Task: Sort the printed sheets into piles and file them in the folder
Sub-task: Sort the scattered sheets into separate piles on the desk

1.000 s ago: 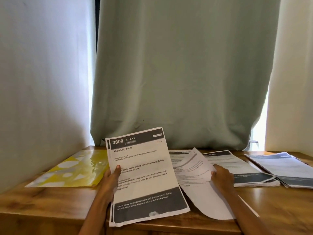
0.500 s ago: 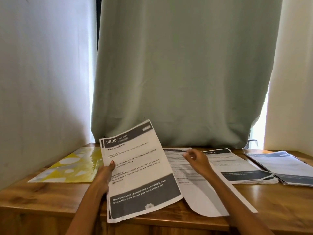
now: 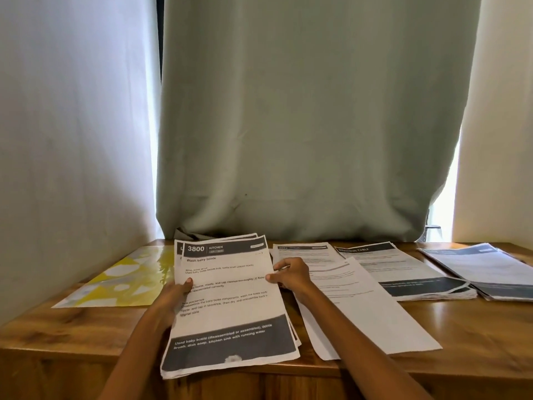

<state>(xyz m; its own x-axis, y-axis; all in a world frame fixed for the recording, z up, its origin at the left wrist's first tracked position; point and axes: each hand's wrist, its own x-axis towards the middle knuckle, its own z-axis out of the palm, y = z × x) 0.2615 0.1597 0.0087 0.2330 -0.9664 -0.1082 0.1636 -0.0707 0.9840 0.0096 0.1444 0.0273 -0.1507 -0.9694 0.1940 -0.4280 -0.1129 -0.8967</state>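
Head view is showing both hands grasping one stack of sheets [image 3: 230, 298] over the near edge of the wooden table [image 3: 461, 342]: the left hand [image 3: 173, 295] is pinching its left edge with the thumb on top, and the right hand [image 3: 291, 274] is pinching its right edge. A yellow folder [image 3: 127, 278] is lying to the left, partly under the stack. To the right, loose sheets [image 3: 360, 307] and two piles [image 3: 409, 272] [image 3: 487, 269] are lying. A green curtain [image 3: 302, 125] is hanging behind.
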